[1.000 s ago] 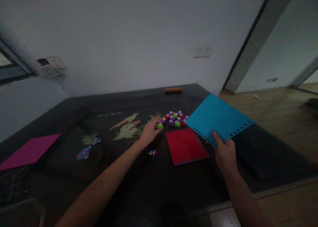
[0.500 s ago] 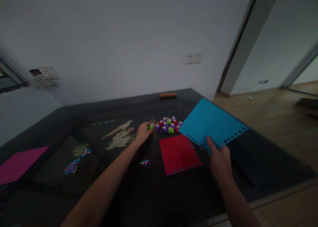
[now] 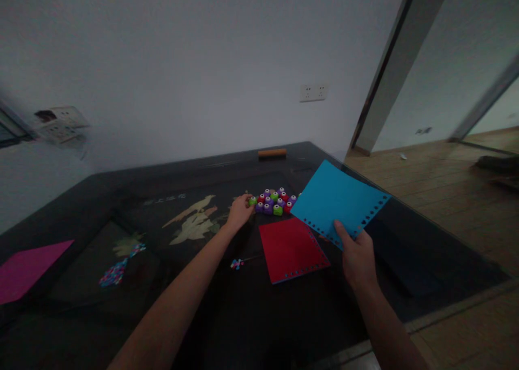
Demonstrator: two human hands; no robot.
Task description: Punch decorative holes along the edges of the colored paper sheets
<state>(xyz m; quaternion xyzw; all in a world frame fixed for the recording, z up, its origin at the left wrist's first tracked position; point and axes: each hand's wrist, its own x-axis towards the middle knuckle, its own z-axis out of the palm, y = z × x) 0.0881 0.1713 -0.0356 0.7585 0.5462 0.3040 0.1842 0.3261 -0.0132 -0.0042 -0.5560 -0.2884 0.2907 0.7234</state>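
Observation:
My left hand (image 3: 240, 210) has its fingers closed around the near side of a green craft punch (image 3: 253, 201), at the left end of a cluster of small purple, red and green craft punches (image 3: 268, 208) with round white tops. In my right hand (image 3: 359, 256) a blue sheet of paper (image 3: 338, 200) is pinched at its near corner, thumb on top. Small shapes are cut along two of the sheet's edges. Below and left of it, a red sheet of paper (image 3: 290, 248) with similar cut-outs lies flat on the dark table (image 3: 243, 316).
Small pink, blue and white paper bits lie in a little pile (image 3: 237, 263) and in a larger heap (image 3: 114, 273) at left. A magenta sheet (image 3: 30, 270) rests at the far left. An orange-brown roll (image 3: 272, 153) lies near the wall, below a socket (image 3: 313, 92).
My left hand has moved slightly right, and the green punch now sits closer against the cluster. The blue sheet in my right hand has shifted a little left.

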